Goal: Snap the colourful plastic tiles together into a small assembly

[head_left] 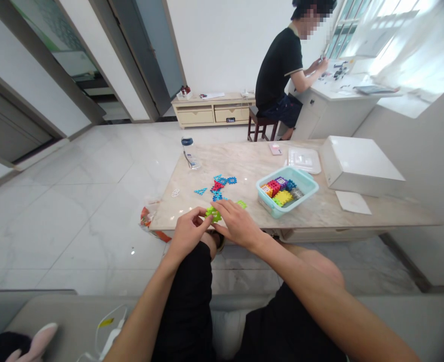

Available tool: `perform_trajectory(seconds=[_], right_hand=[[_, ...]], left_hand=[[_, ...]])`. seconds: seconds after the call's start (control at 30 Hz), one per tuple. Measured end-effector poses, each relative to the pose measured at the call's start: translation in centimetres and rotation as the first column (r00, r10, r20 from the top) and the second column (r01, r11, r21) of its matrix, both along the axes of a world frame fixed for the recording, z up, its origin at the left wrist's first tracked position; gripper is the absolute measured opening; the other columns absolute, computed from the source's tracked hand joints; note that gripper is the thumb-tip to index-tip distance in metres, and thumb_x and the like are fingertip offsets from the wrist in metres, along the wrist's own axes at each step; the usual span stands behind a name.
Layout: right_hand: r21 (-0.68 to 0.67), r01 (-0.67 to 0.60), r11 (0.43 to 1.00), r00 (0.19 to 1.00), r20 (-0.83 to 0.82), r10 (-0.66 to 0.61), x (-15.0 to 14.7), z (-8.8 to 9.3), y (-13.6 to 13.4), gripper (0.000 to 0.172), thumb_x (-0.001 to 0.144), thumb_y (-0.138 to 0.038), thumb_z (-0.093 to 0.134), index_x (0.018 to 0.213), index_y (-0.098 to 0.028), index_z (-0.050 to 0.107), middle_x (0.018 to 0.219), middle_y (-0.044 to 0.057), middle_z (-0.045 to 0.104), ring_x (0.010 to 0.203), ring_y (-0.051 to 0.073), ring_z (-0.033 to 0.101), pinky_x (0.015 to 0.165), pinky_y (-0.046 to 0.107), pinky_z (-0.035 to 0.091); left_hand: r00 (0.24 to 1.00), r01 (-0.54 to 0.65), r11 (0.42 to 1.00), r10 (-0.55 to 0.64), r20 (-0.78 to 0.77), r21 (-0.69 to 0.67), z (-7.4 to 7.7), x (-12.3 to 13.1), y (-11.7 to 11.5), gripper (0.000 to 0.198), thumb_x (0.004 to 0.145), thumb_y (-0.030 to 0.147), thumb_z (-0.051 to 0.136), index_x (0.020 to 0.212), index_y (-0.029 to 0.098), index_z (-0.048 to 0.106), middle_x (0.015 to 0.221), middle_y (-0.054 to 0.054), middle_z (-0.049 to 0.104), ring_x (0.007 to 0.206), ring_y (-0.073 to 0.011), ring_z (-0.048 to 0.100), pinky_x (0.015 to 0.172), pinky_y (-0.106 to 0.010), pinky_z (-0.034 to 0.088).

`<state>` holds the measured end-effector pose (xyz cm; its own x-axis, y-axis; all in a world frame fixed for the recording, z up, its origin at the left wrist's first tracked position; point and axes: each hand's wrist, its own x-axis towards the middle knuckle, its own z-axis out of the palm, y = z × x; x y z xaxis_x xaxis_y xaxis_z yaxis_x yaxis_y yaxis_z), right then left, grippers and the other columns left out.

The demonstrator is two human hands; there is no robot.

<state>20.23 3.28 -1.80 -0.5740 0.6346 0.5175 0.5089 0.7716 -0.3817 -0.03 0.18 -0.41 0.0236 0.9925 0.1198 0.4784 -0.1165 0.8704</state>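
Green toy block piece [213, 214]: small, toothed at the edges, held at the near edge of the low marble-topped table [376, 211], just below the centre of the frame. Left hand [187, 234]: fingers pinched narrow on the piece from the left side. Right hand [237, 223]: lying over the piece from the right, fingertips closed on it, so both hands hold the one piece between them. Second green piece [242, 203]: flat on the table, just beside the right hand, upper right of it. Cluster of blue and red pieces [218, 186]: loose on the table above the hands, near them; one blue triangle [200, 191] lies a little apart to the left. Teal plastic tub [304, 193]: right of centre, holding red, yellow, purple, orange and green blocks. Clear lid [303, 159]: flat on the table behind the tub. White box [361, 166]: far right end of the table, with a white sheet of paper [353, 202] in front of it. Water bottle [190, 153]: lying at the table's far left corner. Second person [282, 75]: upper right of the frame, seated on a stool at a white desk, hands on small items there, well apart from the table. Low cabinet [212, 110]: against the back wall, upper centre.
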Motion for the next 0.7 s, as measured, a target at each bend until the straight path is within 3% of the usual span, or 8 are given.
perform_trajectory(seconds=[0.23,0.37,0.53,0.63,0.7], right_hand=[[-0.059,0.108,0.992,0.994,0.008,-0.108,0.2,0.8,0.0,0.045,0.097,-0.028,0.073,0.14,-0.016,0.063,0.125,0.015,0.075,0.12,0.034,0.066,0.102,0.05,0.056],[-0.107,0.282,0.954,0.959,0.028,-0.28,1.5,1.8,1.1,0.051,0.098,-0.039,0.072,0.141,-0.014,0.062,0.122,0.017,0.076,0.115,0.033,0.07,0.098,0.045,0.056],[-0.221,0.576,0.787,0.816,0.103,-0.568,6.7,2.2,4.0,0.05,0.097,-0.05,0.071,0.134,-0.018,0.064,0.111,0.013,0.079,0.101,0.032,0.074,0.087,0.039,0.056],[-0.204,0.759,0.619,0.645,0.106,-0.756,11.7,1.0,5.7,0.055,0.095,-0.053,0.073,0.138,-0.019,0.064,0.119,0.015,0.078,0.11,0.034,0.072,0.092,0.04,0.055],[-0.206,0.816,0.539,0.571,0.148,-0.808,15.1,-0.3,6.6,0.065,0.091,-0.057,0.077,0.14,-0.016,0.064,0.123,0.019,0.076,0.116,0.036,0.07,0.096,0.042,0.054]], left_hand=[[1.0,-0.018,0.999,0.018,-0.002,0.027,0.7,0.3,-0.3,0.031,0.091,0.05,0.075,0.099,0.02,0.077,0.069,0.001,0.068,0.06,-0.0148,0.057,0.059,-0.026,0.044],[0.995,-0.023,0.999,0.025,0.098,-0.024,0.9,0.4,-0.1,0.038,0.093,0.055,0.071,0.105,0.02,0.076,0.084,-0.004,0.076,0.064,-0.0161,0.062,0.063,-0.028,0.051],[0.999,0.017,0.995,-0.013,0.04,-0.096,1.0,0.1,0.3,0.04,0.09,0.058,0.072,0.098,0.019,0.073,0.09,-0.007,0.079,0.066,-0.017,0.066,0.064,-0.028,0.053],[0.999,0.029,0.995,-0.027,0.025,-0.098,1.3,0.0,0.4,0.04,0.089,0.058,0.072,0.098,0.019,0.072,0.088,-0.007,0.078,0.066,-0.0174,0.066,0.065,-0.029,0.054],[0.999,0.029,0.996,-0.026,0.044,-0.082,1.4,0.0,0.4,0.04,0.089,0.058,0.072,0.098,0.019,0.072,0.088,-0.007,0.079,0.067,-0.0177,0.066,0.065,-0.029,0.054]])
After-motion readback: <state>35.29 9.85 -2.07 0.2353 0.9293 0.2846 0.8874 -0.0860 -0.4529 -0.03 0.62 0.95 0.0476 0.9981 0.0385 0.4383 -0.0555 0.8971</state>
